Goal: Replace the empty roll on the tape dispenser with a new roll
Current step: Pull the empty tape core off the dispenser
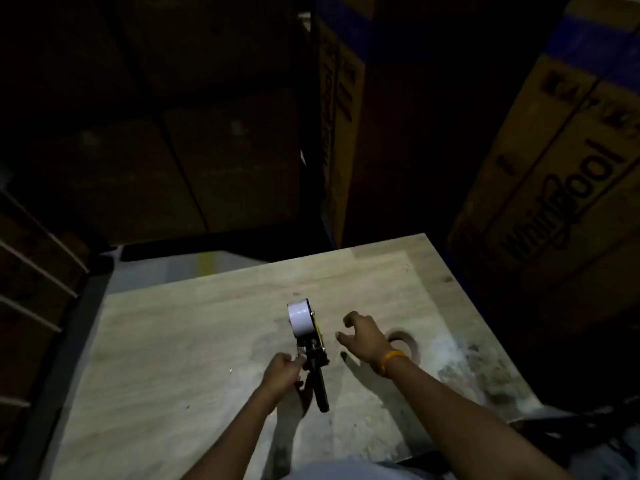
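A black hand-held tape dispenser (317, 368) stands on the wooden table (180, 341), its handle pointing toward me. A pale, glossy tape roll (299, 318) sits on its far end. My left hand (282, 374) pinches the dispenser's front part, just left of the handle. My right hand (363, 336) hovers to the right of the dispenser, fingers spread and curled, touching nothing. Behind that hand a brown cardboard ring, the empty core (405, 342), lies flat on the table.
Tall cardboard cartons (568, 188) rise right behind and to the right of the table. Dark stacked boxes fill the far left. A strip of grey floor (194, 268) shows beyond the table's far left edge. The light is very dim.
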Available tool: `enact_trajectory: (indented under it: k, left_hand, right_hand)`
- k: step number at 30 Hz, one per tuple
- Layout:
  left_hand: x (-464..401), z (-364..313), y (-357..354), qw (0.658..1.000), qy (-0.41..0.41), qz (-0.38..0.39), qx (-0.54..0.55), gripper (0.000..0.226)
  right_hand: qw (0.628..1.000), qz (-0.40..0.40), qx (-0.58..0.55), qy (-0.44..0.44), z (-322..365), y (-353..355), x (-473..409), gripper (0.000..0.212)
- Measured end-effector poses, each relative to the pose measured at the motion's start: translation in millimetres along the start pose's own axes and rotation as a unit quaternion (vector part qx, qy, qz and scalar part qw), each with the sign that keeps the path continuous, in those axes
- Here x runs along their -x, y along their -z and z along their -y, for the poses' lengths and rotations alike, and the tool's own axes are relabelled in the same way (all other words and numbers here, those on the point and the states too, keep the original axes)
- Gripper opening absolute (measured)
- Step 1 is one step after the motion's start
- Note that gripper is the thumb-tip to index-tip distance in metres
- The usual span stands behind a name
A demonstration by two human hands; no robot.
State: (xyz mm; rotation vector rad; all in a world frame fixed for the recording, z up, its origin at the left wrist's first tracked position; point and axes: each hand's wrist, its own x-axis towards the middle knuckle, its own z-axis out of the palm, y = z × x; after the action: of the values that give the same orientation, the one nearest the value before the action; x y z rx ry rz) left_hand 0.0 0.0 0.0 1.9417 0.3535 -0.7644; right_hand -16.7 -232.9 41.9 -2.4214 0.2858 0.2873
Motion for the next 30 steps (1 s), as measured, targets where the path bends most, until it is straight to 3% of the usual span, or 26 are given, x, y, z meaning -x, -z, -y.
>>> enact_trajectory:
  k: [4,10,15,23,25,28,30]
  left_hand:
    - [13.8,-6.2,-7.0,0.996,0.052,0.076,0.022,0.036]
    - [17.4,-20.7,-14.6,0.988,0.080,0.091,0.095,0.013]
    - [13.0,-19.2,-19.0,0.983,0.095,0.098,0.119,0.028]
    - [16.3,-25.9,-21.6,0.948,0.113,0.136,0.266,0.024]
    - [16.9,-31.0,-21.1,0.962,0.111,0.111,0.225,0.019]
    - [9.7,-33.4,-21.7,0.988,0.085,0.028,0.127,0.029]
    - [7.6,-36.5,-21.1,0.991,0.090,0.018,0.094,0.030]
  right_hand:
    - [0.999,0.004,-0.039,-0.017,-7.0,-3.9,13.5,0.047]
    - [0.997,0.011,-0.075,-0.020,-10.4,-7.2,19.6,0.049]
    - [0.994,0.018,-0.108,-0.029,-16.8,-6.9,11.8,0.048]
    - [0.986,0.030,-0.158,-0.042,-20.6,-13.3,-4.6,0.042]
    - [0.985,0.028,-0.167,-0.034,-17.5,-13.7,-10.2,0.040]
    - [0.983,0.018,-0.184,-0.013,-5.9,-11.6,-20.8,0.043]
    - [0.982,0.004,-0.188,0.019,4.5,-8.1,-29.3,0.051]
